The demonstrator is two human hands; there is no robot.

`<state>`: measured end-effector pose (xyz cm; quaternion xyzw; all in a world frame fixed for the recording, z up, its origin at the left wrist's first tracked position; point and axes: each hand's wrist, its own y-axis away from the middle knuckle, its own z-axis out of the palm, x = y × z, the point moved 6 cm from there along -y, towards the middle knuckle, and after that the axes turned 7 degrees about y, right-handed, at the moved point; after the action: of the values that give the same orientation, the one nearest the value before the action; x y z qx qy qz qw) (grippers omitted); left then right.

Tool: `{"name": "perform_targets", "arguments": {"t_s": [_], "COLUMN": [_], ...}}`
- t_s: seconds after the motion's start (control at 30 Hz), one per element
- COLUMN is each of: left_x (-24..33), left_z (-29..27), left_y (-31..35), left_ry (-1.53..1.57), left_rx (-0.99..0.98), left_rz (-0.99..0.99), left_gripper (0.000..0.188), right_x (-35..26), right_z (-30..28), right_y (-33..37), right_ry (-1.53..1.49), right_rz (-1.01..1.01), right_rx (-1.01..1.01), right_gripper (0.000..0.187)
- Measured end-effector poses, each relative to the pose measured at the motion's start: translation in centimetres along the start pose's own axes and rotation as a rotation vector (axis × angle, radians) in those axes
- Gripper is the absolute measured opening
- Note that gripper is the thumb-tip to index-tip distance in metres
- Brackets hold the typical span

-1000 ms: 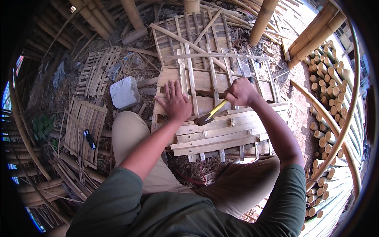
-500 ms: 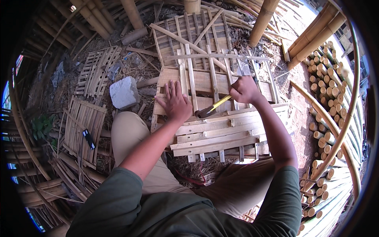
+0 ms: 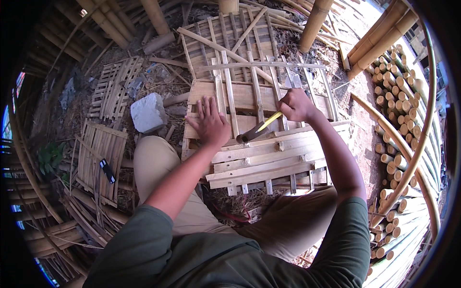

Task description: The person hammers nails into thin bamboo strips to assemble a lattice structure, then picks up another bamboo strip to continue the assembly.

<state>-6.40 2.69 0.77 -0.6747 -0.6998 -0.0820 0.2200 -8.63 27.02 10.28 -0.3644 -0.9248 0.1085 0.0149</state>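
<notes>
My right hand (image 3: 296,105) is closed around the yellow handle of a hammer (image 3: 267,125). The hammer's dark head rests at, or just above, the upper edge of a row of pale wooden slats (image 3: 269,165) in front of me. My left hand (image 3: 210,126) lies flat with its fingers spread, pressing on the left part of the slatted wooden panel (image 3: 201,91). Thin bamboo strips (image 3: 229,96) run lengthwise across this panel between my hands. Any nail under the hammer head is too small to make out.
Left of the panel sits a pale stone block (image 3: 148,113). Further left are smaller slatted panels (image 3: 103,156), with a black phone-like object (image 3: 107,171) on one. Cut bamboo poles (image 3: 401,110) are stacked at the right. Upright bamboo posts (image 3: 315,25) stand behind.
The view has shifted slightly. My right hand still grips the hammer, its head staying near the same slat edge. My left hand remains flat, almost unmoved.
</notes>
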Motion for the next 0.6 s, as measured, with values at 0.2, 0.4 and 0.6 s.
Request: {"name": "perform_targets", "arguments": {"t_s": [0.2, 0.4, 0.6], "left_x": [-0.2, -0.1, -0.3], "left_z": [-0.1, 0.1, 0.0], "left_y": [0.1, 0.2, 0.2], "left_ry": [-0.013, -0.046, -0.053], "left_rx": [0.006, 0.012, 0.014], "left_rz": [-0.002, 0.001, 0.001], "left_gripper": [0.059, 0.058, 0.060], "right_x": [0.1, 0.0, -0.6], "right_z": [1.4, -1.3, 0.5], "right_y": [0.3, -0.5, -1.1], "right_ry": [0.081, -0.290, 0.100], "right_rz": [0.106, 0.084, 0.144], "right_rx": [-0.114, 0.070, -0.207], "right_gripper": [0.028, 0.033, 0.029]}}
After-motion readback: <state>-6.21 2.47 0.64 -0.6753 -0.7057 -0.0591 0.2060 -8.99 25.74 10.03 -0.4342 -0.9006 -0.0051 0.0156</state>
